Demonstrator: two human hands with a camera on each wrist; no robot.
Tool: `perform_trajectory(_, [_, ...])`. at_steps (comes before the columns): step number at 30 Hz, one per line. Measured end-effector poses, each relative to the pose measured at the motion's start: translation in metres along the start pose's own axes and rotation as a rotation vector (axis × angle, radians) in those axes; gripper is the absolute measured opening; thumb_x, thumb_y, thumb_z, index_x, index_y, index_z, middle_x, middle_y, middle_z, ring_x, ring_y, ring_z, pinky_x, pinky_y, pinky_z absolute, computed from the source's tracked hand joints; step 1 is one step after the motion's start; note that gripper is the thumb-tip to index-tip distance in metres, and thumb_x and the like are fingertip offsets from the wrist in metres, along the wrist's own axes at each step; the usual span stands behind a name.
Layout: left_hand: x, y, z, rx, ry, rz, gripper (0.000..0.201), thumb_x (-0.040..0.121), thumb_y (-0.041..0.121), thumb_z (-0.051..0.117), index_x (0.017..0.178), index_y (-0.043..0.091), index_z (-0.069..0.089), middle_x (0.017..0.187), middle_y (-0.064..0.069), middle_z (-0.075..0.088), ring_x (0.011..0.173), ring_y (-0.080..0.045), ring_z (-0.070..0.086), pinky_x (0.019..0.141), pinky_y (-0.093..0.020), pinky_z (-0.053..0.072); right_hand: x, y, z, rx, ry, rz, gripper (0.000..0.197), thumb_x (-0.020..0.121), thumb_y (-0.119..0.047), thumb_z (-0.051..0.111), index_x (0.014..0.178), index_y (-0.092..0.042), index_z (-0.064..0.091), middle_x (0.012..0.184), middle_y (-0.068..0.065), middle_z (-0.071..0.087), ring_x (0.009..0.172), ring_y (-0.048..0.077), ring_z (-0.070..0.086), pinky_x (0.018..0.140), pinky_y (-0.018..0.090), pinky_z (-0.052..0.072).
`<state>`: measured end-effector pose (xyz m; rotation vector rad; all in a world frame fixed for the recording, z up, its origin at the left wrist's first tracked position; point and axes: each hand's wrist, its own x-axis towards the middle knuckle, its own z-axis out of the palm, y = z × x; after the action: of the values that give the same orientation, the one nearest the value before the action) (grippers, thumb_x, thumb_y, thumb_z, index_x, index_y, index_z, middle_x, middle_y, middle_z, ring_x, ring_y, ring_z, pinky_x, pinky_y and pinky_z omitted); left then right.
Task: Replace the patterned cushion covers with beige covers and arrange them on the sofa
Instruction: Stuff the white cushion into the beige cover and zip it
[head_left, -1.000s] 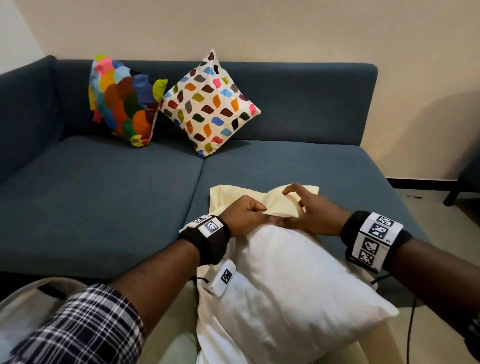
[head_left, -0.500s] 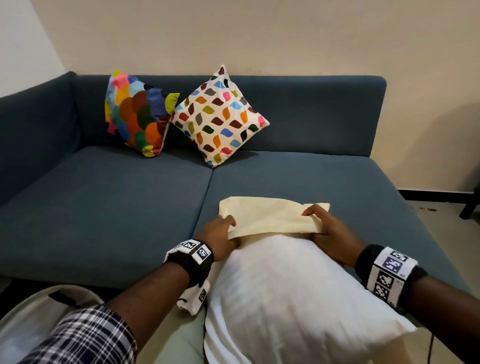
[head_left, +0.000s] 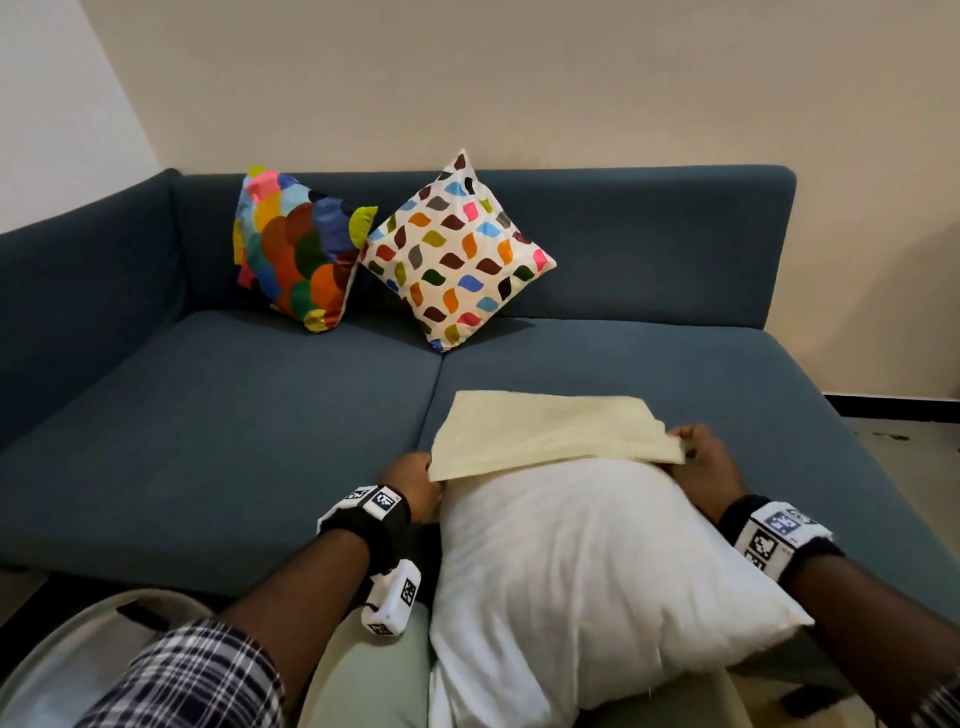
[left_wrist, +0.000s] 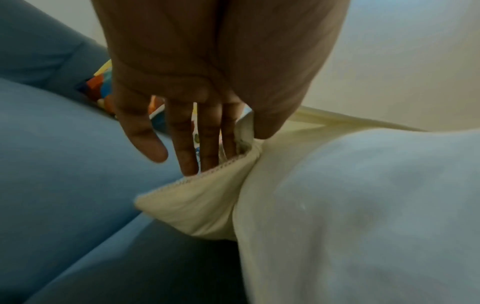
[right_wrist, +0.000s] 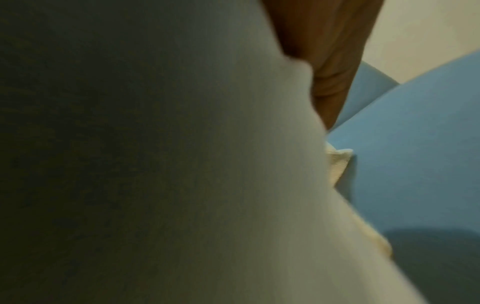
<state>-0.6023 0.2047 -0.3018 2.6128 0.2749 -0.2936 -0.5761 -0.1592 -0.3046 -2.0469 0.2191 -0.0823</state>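
A bare white cushion insert (head_left: 587, 582) lies on my lap and the front of the blue sofa (head_left: 218, 431). Its far end sits in the mouth of a beige cover (head_left: 550, 428) spread flat on the seat. My left hand (head_left: 413, 486) pinches the cover's left mouth edge (left_wrist: 207, 197) between thumb and fingers. My right hand (head_left: 701, 462) grips the cover's right corner; in the right wrist view the insert (right_wrist: 182, 164) hides most of the hand. Two patterned cushions lean on the backrest: a scale-patterned one (head_left: 298, 262) and a white leaf-patterned one (head_left: 457, 254).
The sofa's left seat cushion and the right seat behind the cover carry nothing else. A round pale object (head_left: 78, 665) sits by my left elbow. Bare floor (head_left: 914, 457) lies right of the sofa.
My hands have slid apart from the middle of the cover's mouth to its two corners, spreading the opening wide over the insert's end. The head view has tilted up.
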Motion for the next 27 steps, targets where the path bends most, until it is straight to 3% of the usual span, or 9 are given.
perform_trajectory(5, [-0.002,0.003,0.005,-0.11,-0.096,0.019,0.03,0.101,0.016,0.046,0.126,0.011,0.06,0.124,-0.008,0.064,0.113,-0.027,0.061,0.079,-0.024,0.037,0.002,-0.002,-0.025,-0.402,-0.215,-0.077,0.034,0.09,-0.012,0.071,0.122,-0.012,0.061,0.121,0.014,0.064,0.098,0.025,0.06,0.089,0.038,0.049])
perform_trajectory(8, [0.005,0.005,0.002,-0.197,-0.165,0.064,0.032,0.1,0.016,0.042,0.124,0.015,0.064,0.126,-0.002,0.064,0.116,-0.022,0.058,0.094,-0.028,0.042,-0.039,-0.077,-0.052,-0.484,-0.145,-0.396,0.028,0.085,-0.013,0.074,0.106,-0.029,0.068,0.108,-0.007,0.065,0.092,0.016,0.064,0.082,0.035,0.053])
perform_trajectory(11, [0.014,0.004,0.006,-0.23,-0.105,0.063,0.035,0.092,0.029,0.045,0.114,0.014,0.069,0.122,-0.005,0.068,0.11,-0.027,0.063,0.096,-0.035,0.049,-0.112,-0.138,-0.028,-0.25,-0.232,-0.677,0.017,0.086,-0.007,0.071,0.091,-0.022,0.077,0.088,-0.015,0.074,0.078,0.006,0.069,0.072,0.018,0.055])
perform_trajectory(13, [0.013,0.014,0.005,-0.285,-0.032,0.061,0.026,0.097,0.026,0.05,0.111,0.013,0.069,0.113,-0.002,0.068,0.102,-0.026,0.062,0.086,-0.03,0.046,-0.135,-0.143,0.014,-0.375,-0.401,-0.637,0.009,0.089,-0.025,0.07,0.094,-0.024,0.078,0.091,-0.015,0.075,0.087,0.003,0.068,0.08,0.021,0.055])
perform_trajectory(15, [0.011,0.026,0.003,-0.333,0.027,0.076,0.025,0.095,0.028,0.051,0.106,0.014,0.068,0.113,-0.004,0.07,0.101,-0.029,0.064,0.085,-0.033,0.049,-0.133,-0.135,0.061,-0.58,-0.469,-0.508,0.032,0.091,-0.045,0.065,0.112,-0.022,0.073,0.112,-0.008,0.072,0.107,0.01,0.063,0.094,0.03,0.05])
perform_trajectory(20, [0.004,0.043,-0.003,-0.418,0.149,0.14,0.037,0.095,0.009,0.039,0.123,0.008,0.063,0.121,-0.016,0.068,0.111,-0.036,0.062,0.098,-0.043,0.05,-0.099,-0.116,0.141,-0.882,-0.283,-0.382,0.073,0.08,-0.066,0.058,0.135,-0.02,0.047,0.14,0.003,0.048,0.136,0.027,0.04,0.116,0.052,0.025])
perform_trajectory(23, [0.0,0.041,-0.01,-0.379,0.224,0.212,0.025,0.096,0.004,0.044,0.113,0.006,0.064,0.11,-0.016,0.069,0.101,-0.036,0.064,0.089,-0.04,0.051,-0.091,-0.118,0.143,-0.876,-0.207,-0.356,0.055,0.086,-0.055,0.056,0.13,-0.024,0.052,0.136,0.002,0.053,0.131,0.028,0.044,0.107,0.051,0.036])
perform_trajectory(25, [-0.004,0.033,-0.012,-0.303,0.241,0.258,0.011,0.097,0.02,0.056,0.103,0.012,0.061,0.096,-0.011,0.069,0.088,-0.033,0.063,0.076,-0.038,0.051,-0.08,-0.118,0.131,-0.768,-0.126,-0.375,0.03,0.092,-0.033,0.052,0.119,-0.024,0.065,0.124,0.004,0.065,0.119,0.03,0.055,0.094,0.042,0.047])
perform_trajectory(27, [-0.011,0.02,-0.014,-0.226,0.205,0.293,0.032,0.089,0.043,0.071,0.095,0.017,0.053,0.077,-0.003,0.062,0.07,-0.025,0.057,0.06,-0.033,0.041,-0.068,-0.118,0.119,-0.659,-0.067,-0.354,0.027,0.091,-0.018,0.052,0.111,-0.022,0.07,0.112,0.007,0.071,0.108,0.032,0.062,0.084,0.035,0.05])
